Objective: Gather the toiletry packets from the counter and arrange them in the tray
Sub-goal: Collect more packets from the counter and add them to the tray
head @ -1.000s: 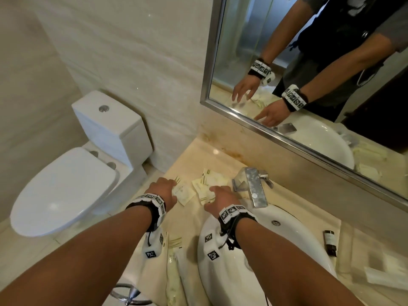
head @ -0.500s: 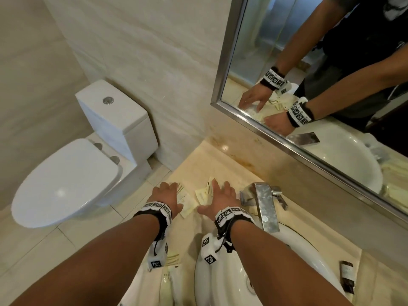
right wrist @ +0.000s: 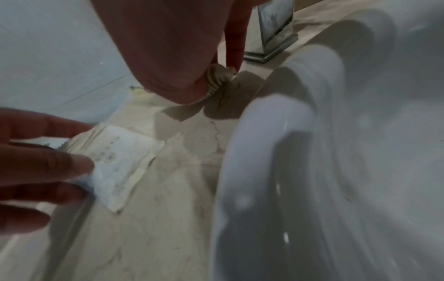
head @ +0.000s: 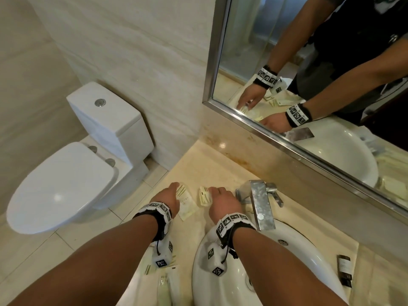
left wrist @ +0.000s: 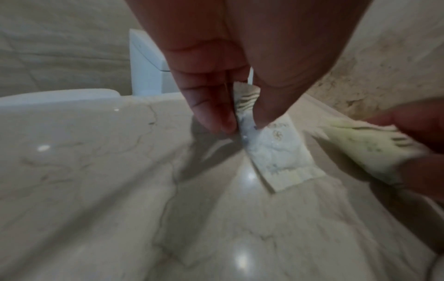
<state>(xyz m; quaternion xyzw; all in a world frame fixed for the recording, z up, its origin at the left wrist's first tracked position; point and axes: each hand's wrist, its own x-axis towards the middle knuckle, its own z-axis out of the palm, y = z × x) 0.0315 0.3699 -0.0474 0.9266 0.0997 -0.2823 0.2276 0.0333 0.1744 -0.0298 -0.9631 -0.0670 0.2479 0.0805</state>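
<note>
My left hand (head: 171, 196) pinches the striped top end of a pale toiletry packet (head: 187, 203) between thumb and fingers; in the left wrist view that packet (left wrist: 276, 152) hangs slanted just above the marble counter (head: 198, 164). My right hand (head: 220, 198) grips a small bundle of cream packets (head: 204, 195) left of the faucet; the bundle (left wrist: 367, 144) shows at the right of the left wrist view, and its striped edge (right wrist: 217, 79) peeks from under the right palm. More packets (head: 163, 286) lie on the counter near my forearms. I see no tray.
A white basin (head: 287, 272) sits under my right forearm, with a steel faucet (head: 260, 202) behind it. A dark small bottle (head: 344, 269) lies right of the basin. A toilet (head: 66, 173) stands left of the counter's edge. A mirror (head: 320, 74) runs along the back.
Both hands went from lying flat over the scattered packets to gripping them. The left now lifts one packet by its end, and the right has gathered the others into a bundle.
</note>
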